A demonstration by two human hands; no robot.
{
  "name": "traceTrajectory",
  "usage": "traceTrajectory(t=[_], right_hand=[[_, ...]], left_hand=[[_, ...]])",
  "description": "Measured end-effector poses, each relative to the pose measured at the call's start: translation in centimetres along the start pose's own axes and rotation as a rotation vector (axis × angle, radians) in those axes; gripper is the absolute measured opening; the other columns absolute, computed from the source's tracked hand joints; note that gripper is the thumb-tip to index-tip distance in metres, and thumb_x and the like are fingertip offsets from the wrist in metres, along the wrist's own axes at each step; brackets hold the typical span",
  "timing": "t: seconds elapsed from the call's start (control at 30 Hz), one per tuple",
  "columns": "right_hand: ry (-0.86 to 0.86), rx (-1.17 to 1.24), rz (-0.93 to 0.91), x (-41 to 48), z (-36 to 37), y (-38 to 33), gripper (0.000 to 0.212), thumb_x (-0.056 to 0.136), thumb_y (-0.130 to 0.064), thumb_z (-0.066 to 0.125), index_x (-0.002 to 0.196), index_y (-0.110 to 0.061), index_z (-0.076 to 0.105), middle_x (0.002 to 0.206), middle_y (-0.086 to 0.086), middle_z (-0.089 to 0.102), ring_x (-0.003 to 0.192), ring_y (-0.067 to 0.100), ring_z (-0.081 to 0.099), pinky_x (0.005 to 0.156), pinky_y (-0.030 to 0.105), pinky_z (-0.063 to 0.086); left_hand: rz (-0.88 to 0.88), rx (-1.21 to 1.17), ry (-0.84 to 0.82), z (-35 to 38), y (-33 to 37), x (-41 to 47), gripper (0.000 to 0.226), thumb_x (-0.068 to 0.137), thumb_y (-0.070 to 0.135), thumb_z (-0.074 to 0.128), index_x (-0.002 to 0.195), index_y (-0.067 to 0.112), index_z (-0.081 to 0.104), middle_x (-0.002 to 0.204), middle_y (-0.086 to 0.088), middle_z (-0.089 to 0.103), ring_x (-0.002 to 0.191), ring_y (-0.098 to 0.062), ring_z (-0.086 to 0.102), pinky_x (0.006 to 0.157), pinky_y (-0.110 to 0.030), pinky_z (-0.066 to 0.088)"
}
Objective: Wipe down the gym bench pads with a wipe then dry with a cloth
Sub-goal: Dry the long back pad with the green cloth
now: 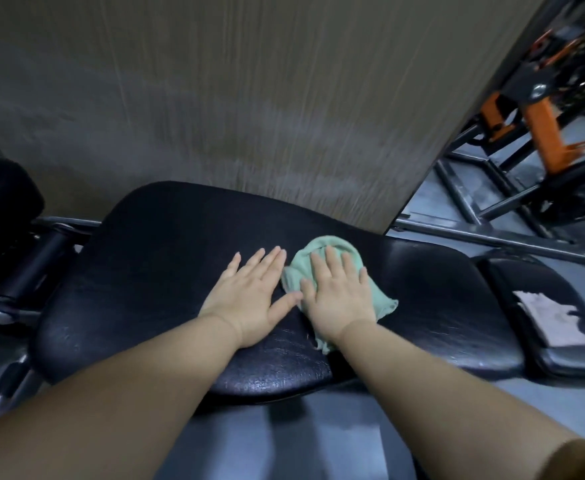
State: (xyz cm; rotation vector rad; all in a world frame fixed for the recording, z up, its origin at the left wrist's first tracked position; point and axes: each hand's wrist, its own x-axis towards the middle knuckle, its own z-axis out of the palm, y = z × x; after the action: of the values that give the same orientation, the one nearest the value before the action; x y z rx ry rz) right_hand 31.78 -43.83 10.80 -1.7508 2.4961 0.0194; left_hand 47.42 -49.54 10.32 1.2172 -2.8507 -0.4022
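A long black bench pad (166,258) stretches across the middle of the view. On it lies a crumpled pale green cloth (332,247), and my right hand (339,296) presses flat on top of it with straight fingers. Just to its left, my left hand (253,292) rests flat on the bare pad, fingers spread, thumb touching the cloth's edge. A used whitish wipe (551,320) lies on the smaller black seat pad (575,362) at the right.
A brown-grey wall panel (249,98) rises right behind the bench. An orange and black machine frame (544,126) stands at the back right on the grey floor (319,438). Another black pad and roller (3,209) sit at the left.
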Motion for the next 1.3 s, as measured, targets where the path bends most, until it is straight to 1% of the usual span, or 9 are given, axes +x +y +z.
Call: traceTrajectory(t=[0.13, 0.23, 0.33, 0.43, 0.53, 0.6, 0.8, 1.13, 1.3], right_hand=[[-0.029, -0.025, 0.009, -5.3, 0.6, -1.5, 0.077, 0.083, -0.053, 0.002, 0.153, -0.023, 0.016, 0.161, 0.003, 0.01, 0.147, 0.027, 0.005, 0.117, 0.051, 0.006], [0.014, -0.057, 0.016, -8.4, 1.5, -3.2, 0.065, 0.085, -0.049, 0.028, 0.138, -0.018, 0.051, 0.146, 0.007, 0.045, 0.135, 0.033, 0.039, 0.108, 0.054, 0.032], [0.062, -0.052, -0.004, -9.6, 2.2, -4.4, 0.059, 0.084, -0.045, 0.037, 0.128, -0.015, 0.06, 0.137, 0.008, 0.055, 0.128, 0.033, 0.048, 0.103, 0.052, 0.026], [0.04, -0.055, -0.037, -9.2, 1.8, -4.4, 0.065, 0.086, -0.049, 0.028, 0.138, -0.016, 0.051, 0.147, 0.009, 0.044, 0.136, 0.034, 0.038, 0.112, 0.055, 0.024], [-0.027, -0.005, -0.122, -7.8, 0.9, -4.5, 0.082, 0.08, -0.055, 0.001, 0.153, -0.022, 0.019, 0.161, 0.003, 0.007, 0.148, 0.027, 0.0, 0.116, 0.05, -0.002], [-0.034, 0.017, -0.132, -6.5, 0.5, -4.4, 0.085, 0.076, -0.056, -0.005, 0.153, -0.024, 0.01, 0.161, 0.0, -0.002, 0.147, 0.023, -0.008, 0.117, 0.047, -0.007], [0.003, 0.025, -0.094, -0.4, 0.2, -4.3, 0.06, 0.097, -0.048, 0.018, 0.153, -0.026, 0.011, 0.161, -0.002, 0.0, 0.147, 0.021, -0.006, 0.119, 0.049, -0.002], [0.036, 0.037, 0.005, 11.2, -0.2, -4.0, 0.057, 0.098, -0.045, 0.02, 0.152, -0.025, 0.017, 0.161, -0.002, 0.007, 0.148, 0.023, 0.001, 0.118, 0.05, 0.003], [0.076, 0.031, 0.022, 15.1, -0.7, -3.9, 0.053, 0.096, -0.042, 0.023, 0.145, -0.026, 0.032, 0.153, -0.001, 0.03, 0.14, 0.024, 0.024, 0.114, 0.048, 0.016]], left_hand=[[0.017, -0.011, -0.045, -0.4, 0.0, -0.9, 0.095, 0.076, 0.074, -0.015, 0.155, 0.022, -0.003, 0.163, 0.01, -0.006, 0.148, -0.009, -0.012, 0.121, -0.038, -0.009], [0.074, 0.002, -0.091, -0.5, -0.5, -1.7, 0.127, 0.048, 0.082, -0.04, 0.155, 0.023, -0.004, 0.162, 0.011, -0.01, 0.147, -0.008, -0.016, 0.12, -0.037, -0.011], [0.126, 0.031, -0.124, -0.9, -1.5, -2.6, 0.128, 0.045, 0.082, -0.04, 0.155, 0.026, -0.005, 0.161, 0.014, -0.012, 0.146, -0.005, -0.019, 0.119, -0.037, -0.013], [0.156, 0.078, -0.136, -1.5, -2.8, -2.8, 0.11, 0.057, 0.078, -0.029, 0.154, 0.03, -0.006, 0.161, 0.016, -0.012, 0.146, -0.005, -0.018, 0.119, -0.04, -0.015], [0.128, 0.094, -0.118, -1.8, -4.0, -2.5, 0.103, 0.062, 0.077, -0.023, 0.154, 0.034, -0.006, 0.16, 0.017, -0.012, 0.146, -0.006, -0.017, 0.119, -0.04, -0.015], [0.079, 0.061, -0.107, -1.6, -4.2, -2.2, 0.093, 0.073, 0.076, -0.014, 0.154, 0.033, -0.004, 0.16, 0.017, -0.012, 0.146, -0.005, -0.017, 0.119, -0.04, -0.013], [-0.05, -0.007, -0.062, -1.9, -4.5, -0.3, 0.07, 0.094, 0.061, 0.003, 0.156, 0.028, 0.002, 0.162, 0.013, -0.006, 0.148, -0.009, -0.012, 0.12, -0.037, -0.01], [-0.103, -0.003, 0.002, -1.1, -4.9, 0.0, 0.085, 0.082, 0.067, -0.008, 0.156, 0.026, -0.002, 0.162, 0.013, -0.009, 0.147, -0.009, -0.018, 0.12, -0.04, -0.012], [-0.09, 0.012, 0.023, -0.9, -5.1, 0.0, 0.083, 0.084, 0.068, -0.005, 0.156, 0.025, -0.002, 0.162, 0.013, -0.009, 0.147, -0.01, -0.019, 0.12, -0.041, -0.011]])
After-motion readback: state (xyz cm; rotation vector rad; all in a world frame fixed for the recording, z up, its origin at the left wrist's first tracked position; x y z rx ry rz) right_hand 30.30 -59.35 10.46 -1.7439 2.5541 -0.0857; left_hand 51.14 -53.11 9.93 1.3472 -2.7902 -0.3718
